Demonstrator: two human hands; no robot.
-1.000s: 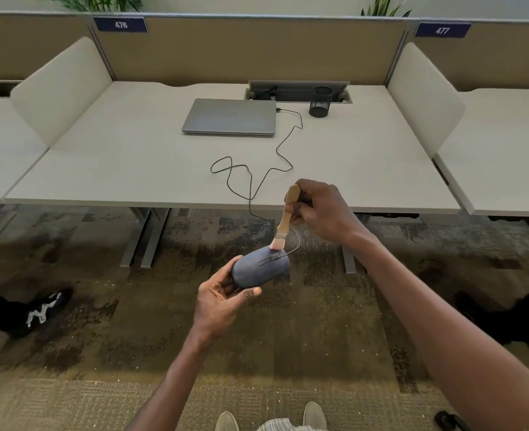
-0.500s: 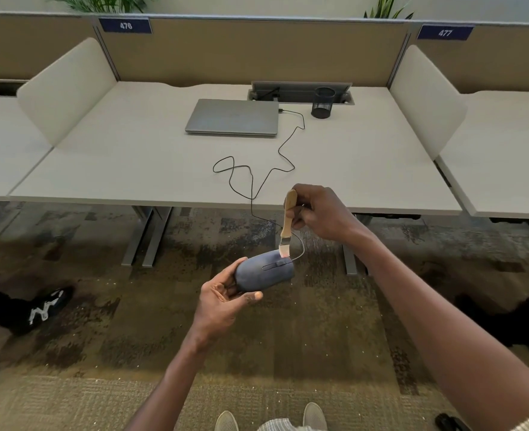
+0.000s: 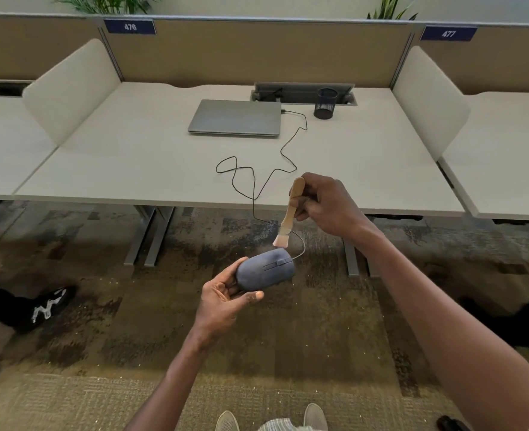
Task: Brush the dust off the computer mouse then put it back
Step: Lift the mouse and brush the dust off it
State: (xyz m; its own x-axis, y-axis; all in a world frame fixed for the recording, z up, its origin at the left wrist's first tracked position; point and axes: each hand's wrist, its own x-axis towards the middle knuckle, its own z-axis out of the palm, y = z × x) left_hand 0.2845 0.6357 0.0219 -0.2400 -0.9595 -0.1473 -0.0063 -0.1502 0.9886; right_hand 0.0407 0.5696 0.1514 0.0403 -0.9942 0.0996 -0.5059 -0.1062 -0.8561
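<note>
The desk (image 3: 132, 157) fills the upper half of the view, a pale slab with tan partitions behind it and rounded white dividers at each end. Below its front edge lies patterned carpet (image 3: 288, 337). Toward the back of the desk, near the middle, a closed grey laptop (image 3: 235, 117) lies flat. Just right of the laptop stands a black mesh pen cup (image 3: 325, 103), in front of a cable hatch set into the desk. A thin black cable (image 3: 283, 150) runs from the laptop's right side, loops across the desktop and drops over the front edge.

In front of the desk edge, above the carpet, the right hand (image 3: 328, 206) has its fingers closed around the wooden handle of a small brush (image 3: 289, 213), held nearly upright with the pale bristles pointing down. The bristle tips hang just above the mouse, apart from it.

Lower still, the left hand (image 3: 222, 301) cradles the grey computer mouse (image 3: 264, 272), off the desk and over the floor. The fingers curl under its rear end and the thumb lies along its near side, clamping it. Its wheel faces up and its cable end points toward the desk.
</note>
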